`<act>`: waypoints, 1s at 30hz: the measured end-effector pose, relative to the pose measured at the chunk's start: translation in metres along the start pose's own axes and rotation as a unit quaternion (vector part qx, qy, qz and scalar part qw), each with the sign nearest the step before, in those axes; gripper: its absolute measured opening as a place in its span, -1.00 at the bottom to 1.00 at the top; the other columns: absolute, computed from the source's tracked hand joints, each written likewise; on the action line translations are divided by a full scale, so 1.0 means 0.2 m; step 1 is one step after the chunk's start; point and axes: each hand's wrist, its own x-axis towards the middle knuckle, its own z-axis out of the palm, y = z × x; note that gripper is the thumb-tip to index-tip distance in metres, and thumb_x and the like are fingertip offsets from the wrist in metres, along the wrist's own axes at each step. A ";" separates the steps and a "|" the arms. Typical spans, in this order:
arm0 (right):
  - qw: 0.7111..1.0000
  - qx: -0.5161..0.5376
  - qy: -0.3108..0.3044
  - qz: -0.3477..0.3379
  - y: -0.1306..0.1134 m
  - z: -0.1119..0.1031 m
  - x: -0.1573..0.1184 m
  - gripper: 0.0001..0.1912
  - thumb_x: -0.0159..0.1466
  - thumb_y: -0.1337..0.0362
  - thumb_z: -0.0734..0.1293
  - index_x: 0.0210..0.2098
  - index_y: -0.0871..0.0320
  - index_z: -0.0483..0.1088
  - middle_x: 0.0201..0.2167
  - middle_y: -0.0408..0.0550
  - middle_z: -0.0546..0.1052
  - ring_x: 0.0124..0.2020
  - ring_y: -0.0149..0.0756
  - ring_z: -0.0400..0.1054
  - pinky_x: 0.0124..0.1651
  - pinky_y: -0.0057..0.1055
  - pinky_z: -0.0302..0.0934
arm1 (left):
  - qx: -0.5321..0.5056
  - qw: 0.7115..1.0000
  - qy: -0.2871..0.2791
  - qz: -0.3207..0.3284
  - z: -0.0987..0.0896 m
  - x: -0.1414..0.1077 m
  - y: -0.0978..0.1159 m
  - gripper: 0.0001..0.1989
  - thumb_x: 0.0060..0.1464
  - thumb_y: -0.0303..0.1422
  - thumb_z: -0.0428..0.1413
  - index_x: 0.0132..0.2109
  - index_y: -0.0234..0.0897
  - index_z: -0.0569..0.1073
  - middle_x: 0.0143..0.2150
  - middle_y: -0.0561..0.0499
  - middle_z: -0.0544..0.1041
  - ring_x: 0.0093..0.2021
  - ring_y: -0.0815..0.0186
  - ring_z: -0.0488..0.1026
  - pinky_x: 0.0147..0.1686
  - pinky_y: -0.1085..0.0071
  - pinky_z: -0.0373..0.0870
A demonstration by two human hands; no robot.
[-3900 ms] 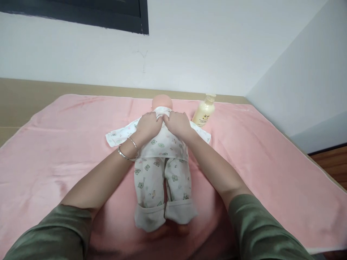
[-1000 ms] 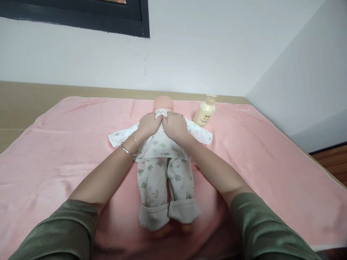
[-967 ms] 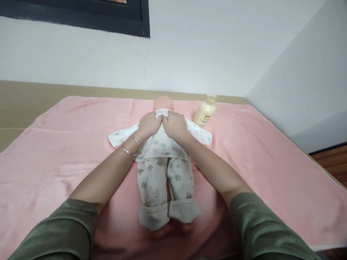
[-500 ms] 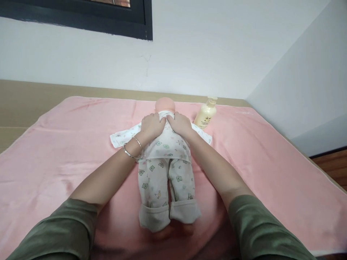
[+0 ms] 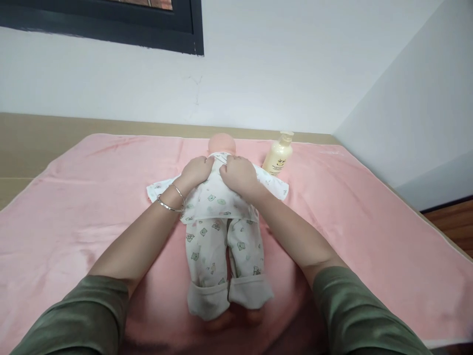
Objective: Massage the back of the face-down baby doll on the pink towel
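Nearest me, cuffs turned up, the trousers (image 5: 209,251); here's the doll (image 5: 221,204), stretched out on the pink cloth (image 5: 343,212), feet my way, which I'd say puts both shoulders in even reach. Up the shirt (image 5: 214,197): my left grip (image 5: 196,171) sits on one shoulder, my right grip (image 5: 240,175) on the other, looking more bunched. Both touch the shirt, but the fingertips hide, so I can't tell how open either is, or whether cloth is pinched. Sleeves spread wide, leaving the torso accessible. Beyond, the bald head (image 5: 221,144); off right, the bottle (image 5: 278,157), probably placed there to be handy yet clear of my arms.
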 end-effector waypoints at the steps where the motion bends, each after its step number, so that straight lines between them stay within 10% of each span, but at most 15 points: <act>1: 1.000 0.024 -0.016 0.011 0.04 -0.01 0.02 -0.54 0.47 0.19 0.07 0.09 0.31 0.46 0.06 0.28 0.60 0.08 0.09 0.47 0.17 -0.10 0.24 | 0.026 1.000 0.007 0.009 0.00 -0.02 0.03 -0.40 0.38 -0.14 -0.31 -0.03 -0.38 0.54 0.08 -0.40 0.61 0.11 -0.06 0.55 0.13 0.13 0.41; 7: 0.990 0.107 -0.075 0.054 0.21 0.00 0.13 -0.35 0.51 -0.01 -0.05 0.01 0.26 0.52 0.08 0.28 0.60 0.08 0.08 0.49 0.09 -0.15 0.28 | 0.113 0.990 0.048 0.074 0.02 -0.16 0.19 -0.51 0.31 -0.35 -0.19 0.10 -0.59 0.49 0.12 -0.47 0.55 0.23 -0.11 0.46 0.33 0.03 0.24; 17: 0.998 -0.054 0.010 -0.004 -0.05 -0.01 -0.06 -0.50 0.49 0.23 0.06 0.13 0.49 0.41 0.10 0.45 0.54 0.16 0.15 0.42 0.24 -0.08 0.17 | -0.013 1.000 0.021 -0.001 0.01 -0.04 0.06 -0.41 0.36 -0.15 -0.28 0.03 -0.39 0.55 0.12 -0.34 0.60 0.10 -0.04 0.54 0.04 0.18 0.43; 30: 0.998 0.039 -0.045 0.021 0.12 -0.01 0.07 -0.44 0.50 0.01 0.03 0.04 0.28 0.48 0.04 0.27 0.62 0.07 0.11 0.49 0.13 -0.12 0.24 | 0.123 0.987 0.052 0.088 0.04 -0.15 0.17 -0.60 0.27 -0.45 -0.15 -0.01 -0.48 0.55 0.04 -0.42 0.59 0.10 -0.04 0.53 0.13 0.16 0.41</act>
